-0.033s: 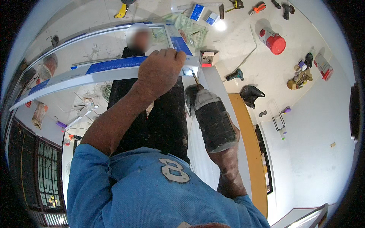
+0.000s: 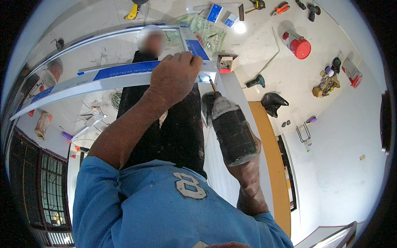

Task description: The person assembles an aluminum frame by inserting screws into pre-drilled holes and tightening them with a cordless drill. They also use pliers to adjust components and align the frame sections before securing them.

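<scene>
So on my feed the left hand (image 2: pixel 175 76) is clamped over the near bar of a white metal frame (image 2: pixel 87 78), fingers curled across the top right beside its near right corner. The frame's got blue film (image 2: pixel 124 70) on it and crosses over the dark trousers (image 2: pixel 180 132). Right hand (image 2: pixel 253 159) is wrapped around a grimy black power drill (image 2: pixel 233 136), though the body hides most of the fingers from me. Its bit (image 2: pixel 213 87) meets the frame at that same corner; can't tell if it's biting in.

Just past that corner there's a small open box (image 2: pixel 226 64) on the floor (image 2: pixel 248 45). Further right I've got a second drill (image 2: pixel 255 82) lying down, plus a red-lidded bucket (image 2: pixel 300 47), and orange-handled pliers (image 2: pixel 281 8) up near the top. A black plastic bag (image 2: pixel 273 104) sits by the far end of the orange-brown plank (image 2: pixel 266 144).
</scene>
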`<state>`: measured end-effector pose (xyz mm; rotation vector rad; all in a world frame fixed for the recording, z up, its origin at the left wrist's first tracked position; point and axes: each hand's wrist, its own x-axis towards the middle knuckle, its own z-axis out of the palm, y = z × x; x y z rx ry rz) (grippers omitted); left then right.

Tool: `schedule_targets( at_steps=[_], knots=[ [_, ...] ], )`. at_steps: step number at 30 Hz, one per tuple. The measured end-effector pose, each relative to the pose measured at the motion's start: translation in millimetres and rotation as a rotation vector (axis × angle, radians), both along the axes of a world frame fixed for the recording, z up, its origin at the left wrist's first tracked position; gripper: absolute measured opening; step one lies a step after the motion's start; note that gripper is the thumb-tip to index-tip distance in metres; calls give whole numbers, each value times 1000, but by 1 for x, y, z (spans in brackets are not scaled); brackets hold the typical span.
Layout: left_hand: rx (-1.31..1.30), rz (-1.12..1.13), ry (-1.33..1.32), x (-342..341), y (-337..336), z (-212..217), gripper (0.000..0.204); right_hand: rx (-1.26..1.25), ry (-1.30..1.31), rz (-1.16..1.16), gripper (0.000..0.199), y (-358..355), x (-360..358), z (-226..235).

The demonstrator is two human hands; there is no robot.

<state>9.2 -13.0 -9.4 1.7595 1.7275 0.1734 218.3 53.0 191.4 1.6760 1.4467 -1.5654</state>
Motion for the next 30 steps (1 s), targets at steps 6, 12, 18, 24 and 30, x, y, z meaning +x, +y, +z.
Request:
schedule_targets(
  at_steps=[6, 12, 18, 24, 30],
  knots=[
    [-19, -12, -25, -1, -2, 0, 31, 118, 78, 135, 100, 12, -8, -1],
    [13, 16, -23, -2, -1, -7, 29, 171, -31, 387, 100, 15, -21, -5],
    [32, 1, 0, -1, 1, -8, 26, 136, -4, 283, 85, 26, -24, -4],
    [13, 8, -7, -2, 2, -8, 25, 100, 35, 235, 88, 39, -20, -8],
    [1, 49, -24, -2, 6, -8, 26, 100, -44, 270, 76, 46, -29, -5]
  ],
)
